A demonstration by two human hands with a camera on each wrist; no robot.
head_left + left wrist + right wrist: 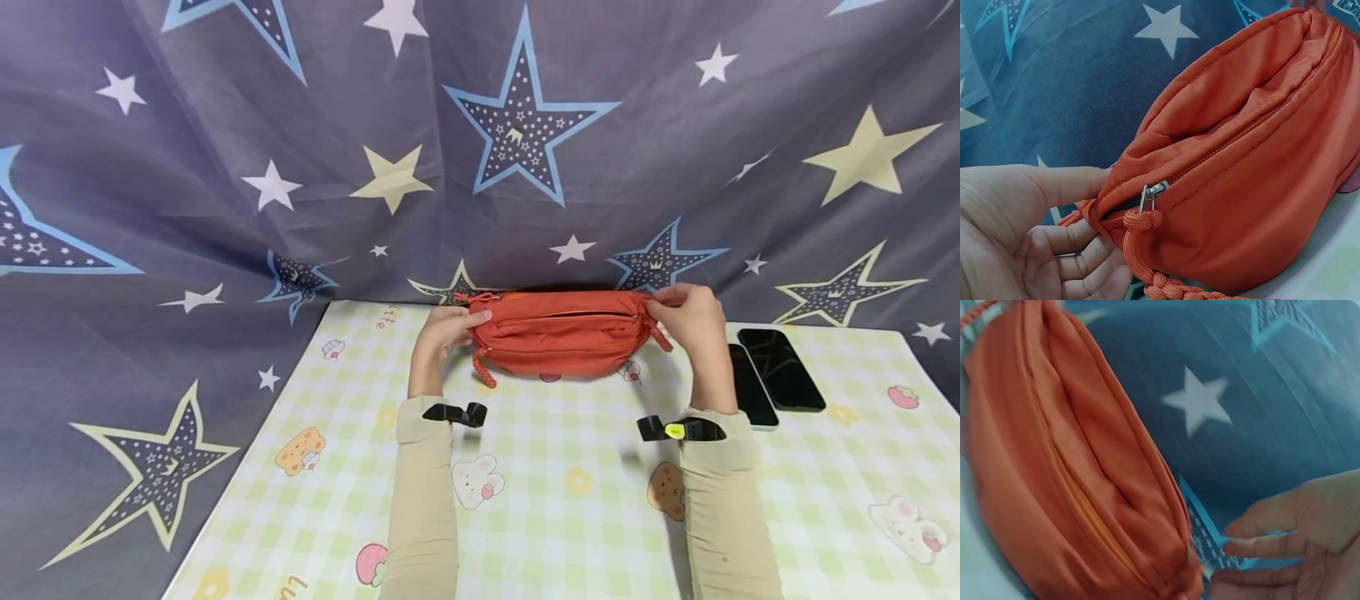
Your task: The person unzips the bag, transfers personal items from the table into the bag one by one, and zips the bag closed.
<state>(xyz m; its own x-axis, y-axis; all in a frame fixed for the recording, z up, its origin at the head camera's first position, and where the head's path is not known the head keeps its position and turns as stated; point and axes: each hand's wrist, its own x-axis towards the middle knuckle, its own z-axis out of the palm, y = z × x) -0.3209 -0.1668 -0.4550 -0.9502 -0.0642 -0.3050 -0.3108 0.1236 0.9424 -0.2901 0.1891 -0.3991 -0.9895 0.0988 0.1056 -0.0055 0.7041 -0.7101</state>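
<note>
A red-orange fabric zip bag lies at the far side of the table, close to the star-patterned cloth. My left hand pinches its left end, thumb on top and fingers below, as the left wrist view shows. There a metal zipper slider with a braided orange cord pull hangs beside the fingers. At the bag's right end is my right hand. In the right wrist view its fingers are nearly straight, their tips close beside the bag's end; whether they touch it is unclear.
Two dark-screened phones lie side by side on the table, right of my right wrist. A green-checked cloth with cartoon prints covers the tabletop. The grey star-patterned curtain rises behind the table and along its left side.
</note>
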